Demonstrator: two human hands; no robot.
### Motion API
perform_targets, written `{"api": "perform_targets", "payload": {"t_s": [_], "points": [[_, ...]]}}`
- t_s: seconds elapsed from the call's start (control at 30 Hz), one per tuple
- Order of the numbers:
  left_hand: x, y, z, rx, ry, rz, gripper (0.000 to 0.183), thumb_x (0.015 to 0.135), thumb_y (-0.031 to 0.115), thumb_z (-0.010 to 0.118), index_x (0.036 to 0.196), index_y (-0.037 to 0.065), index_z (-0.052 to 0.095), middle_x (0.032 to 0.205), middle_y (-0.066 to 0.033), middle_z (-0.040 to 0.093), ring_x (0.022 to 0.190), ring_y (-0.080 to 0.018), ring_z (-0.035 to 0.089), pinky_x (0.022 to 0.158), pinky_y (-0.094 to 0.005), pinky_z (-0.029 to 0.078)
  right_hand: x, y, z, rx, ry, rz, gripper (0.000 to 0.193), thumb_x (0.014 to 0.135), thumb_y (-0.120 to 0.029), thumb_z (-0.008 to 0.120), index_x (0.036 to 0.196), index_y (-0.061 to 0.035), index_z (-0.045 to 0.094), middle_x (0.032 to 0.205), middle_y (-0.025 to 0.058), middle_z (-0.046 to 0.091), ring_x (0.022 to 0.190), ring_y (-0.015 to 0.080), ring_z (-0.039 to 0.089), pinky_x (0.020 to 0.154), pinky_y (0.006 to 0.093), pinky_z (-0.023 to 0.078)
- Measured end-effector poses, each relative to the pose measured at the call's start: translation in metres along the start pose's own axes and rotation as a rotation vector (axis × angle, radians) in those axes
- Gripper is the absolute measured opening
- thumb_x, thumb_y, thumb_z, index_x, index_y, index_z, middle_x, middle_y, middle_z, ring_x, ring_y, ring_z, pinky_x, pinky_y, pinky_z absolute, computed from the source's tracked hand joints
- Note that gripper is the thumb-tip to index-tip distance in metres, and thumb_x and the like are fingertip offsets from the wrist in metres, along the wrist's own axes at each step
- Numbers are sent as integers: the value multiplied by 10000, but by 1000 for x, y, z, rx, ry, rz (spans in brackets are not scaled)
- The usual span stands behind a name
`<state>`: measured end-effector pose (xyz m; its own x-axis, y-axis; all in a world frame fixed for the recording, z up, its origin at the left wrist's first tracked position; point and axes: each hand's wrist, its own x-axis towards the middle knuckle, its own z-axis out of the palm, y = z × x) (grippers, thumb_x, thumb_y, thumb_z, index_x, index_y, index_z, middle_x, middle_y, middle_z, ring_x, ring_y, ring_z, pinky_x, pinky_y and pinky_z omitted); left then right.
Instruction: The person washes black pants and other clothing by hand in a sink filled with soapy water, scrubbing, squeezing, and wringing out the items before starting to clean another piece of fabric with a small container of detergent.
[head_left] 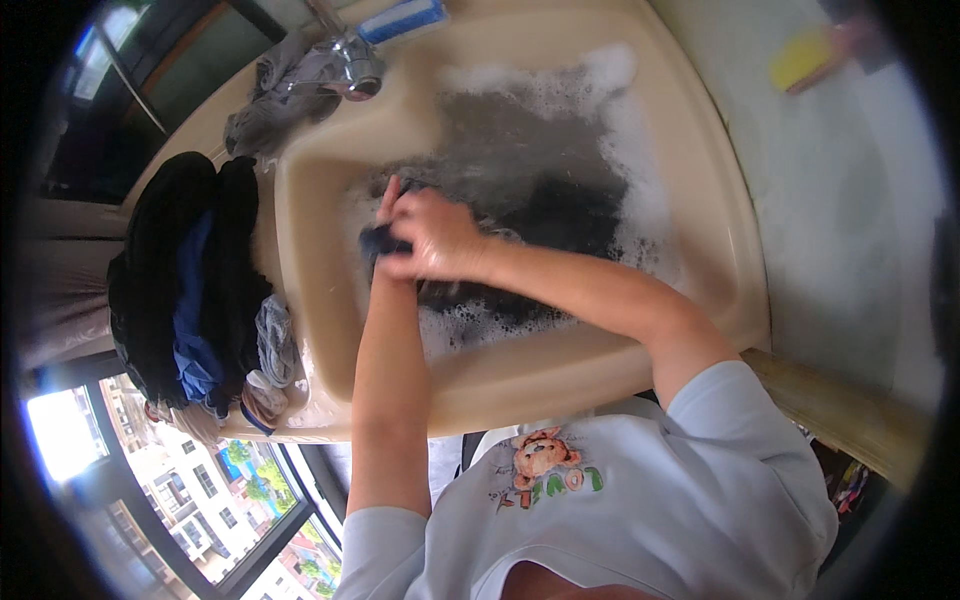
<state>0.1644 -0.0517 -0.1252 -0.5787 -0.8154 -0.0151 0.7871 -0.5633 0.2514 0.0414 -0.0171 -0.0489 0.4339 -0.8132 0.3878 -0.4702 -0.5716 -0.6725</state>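
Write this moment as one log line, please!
right hand: blurred, at dark cloth | left hand: mostly hidden by right | sink: murky water, white suds | clothes pile: sink's left side

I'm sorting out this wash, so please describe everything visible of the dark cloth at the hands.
The dark cloth looks navy to black, soft and bunched. It sits at the left hand, with the right hand curled over it, toward the left side of the beige basin. The hands hide much of it, so its full shape is unclear.
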Motion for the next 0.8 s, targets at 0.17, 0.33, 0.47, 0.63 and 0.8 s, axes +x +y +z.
{"api": "perform_targets", "payload": {"t_s": [0.17, 0.33, 0.47, 0.63, 0.8], "points": [[20, -8, 0, 306, 521, 271, 292, 839, 265, 440, 930, 16, 564, 870, -102, 587, 842, -240, 558, 781, -344, 445, 29, 46, 4, -9, 177, 379, 342, 644, -392, 604, 698, -54, 605, 771, 146, 584, 721, 334, 561, 634, 424, 445], [15, 19, 43, 429, 878, 324, 344, 767, 217, 585, 986, -47, 550, 1015, -118, 565, 902, -224, 543, 812, -312, 426, 36, 117, -85, -351, 67, 514, 493, 699, -560, 527, 695, -78, 630, 661, 124, 585, 656, 302, 572, 586, 410, 441], [3, 18, 57, 901, 1124, 388, 483, 729, 260, 653, 1051, -74, 519, 1019, -125, 561, 932, -198, 521, 817, -298, 406, 18, 139, -160, -393, 181, 301, 379, 677, -408, 667, 678, -36, 595, 775, 77, 571, 724, 220, 543, 629, 302, 410], [-5, 27, 20, 1575, 1216, 49, 445, 717, 214, 646, 1034, -75, 530, 946, -128, 588, 880, -215, 547, 754, -316, 427, -31, 215, -160, 190, 133, 789, 460, 708, -438, 637, 918, -30, 603, 903, 120, 601, 802, 216, 570, 684, 296, 439], [2, 2, 10, 1401, 1018, 46, 374, 682, 110, 642, 980, -90, 535, 884, -145, 597, 750, -232, 580, 665, -334, 455, -26, 185, -63, -187, -168, 705, 380, 733, -277, 595, 995, -3, 572, 989, 202, 573, 921, 319, 543, 807, 376, 419]]}}
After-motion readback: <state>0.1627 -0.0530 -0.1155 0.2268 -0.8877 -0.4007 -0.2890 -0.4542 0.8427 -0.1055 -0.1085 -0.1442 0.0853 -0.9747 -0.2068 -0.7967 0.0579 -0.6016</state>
